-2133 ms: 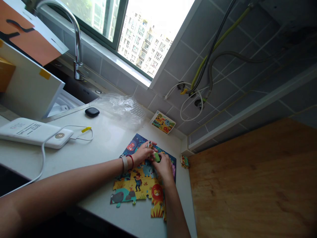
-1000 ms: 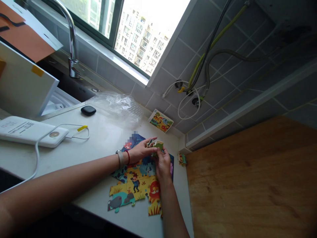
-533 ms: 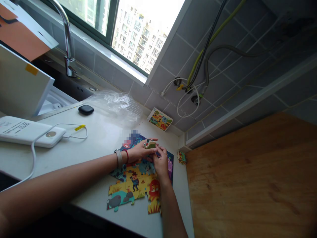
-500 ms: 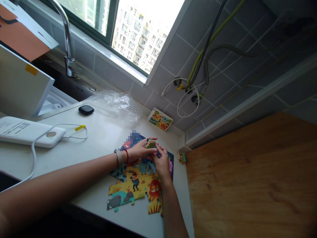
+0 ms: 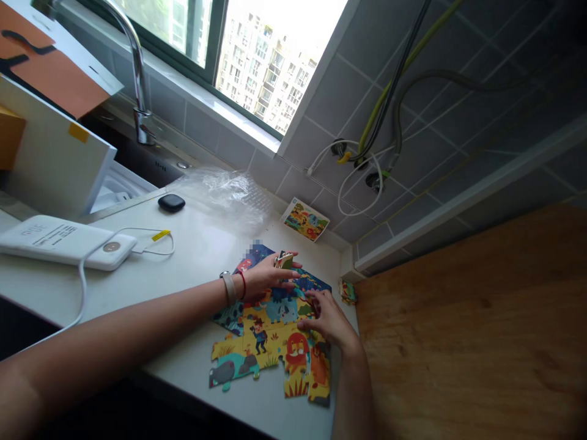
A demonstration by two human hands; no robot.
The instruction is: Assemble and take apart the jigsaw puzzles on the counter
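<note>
My left hand (image 5: 266, 278) holds a small stack of puzzle pieces (image 5: 284, 260) between thumb and fingers, above the upper part of a colourful jigsaw. My right hand (image 5: 328, 318) is at the jigsaw's right side, its thumb and fingers apart and curved over a piece with green and yellow on it. The joined jigsaw (image 5: 270, 336) lies on the white counter and shows a lion, an elephant and a walking figure. Its dark blue part is partly covered by my left hand.
A picture card (image 5: 305, 220) leans near the tiled wall. More pieces (image 5: 348, 292) are piled by the wooden board (image 5: 458, 324). Clear plastic wrap (image 5: 229, 198), a black case (image 5: 171, 203) and a white power bank (image 5: 68, 241) with a cable lie left, before the sink.
My right hand has moved away from the stack in my left hand, down and right onto the jigsaw. The view has shifted slightly, and the orange pieces at lower right now show.
</note>
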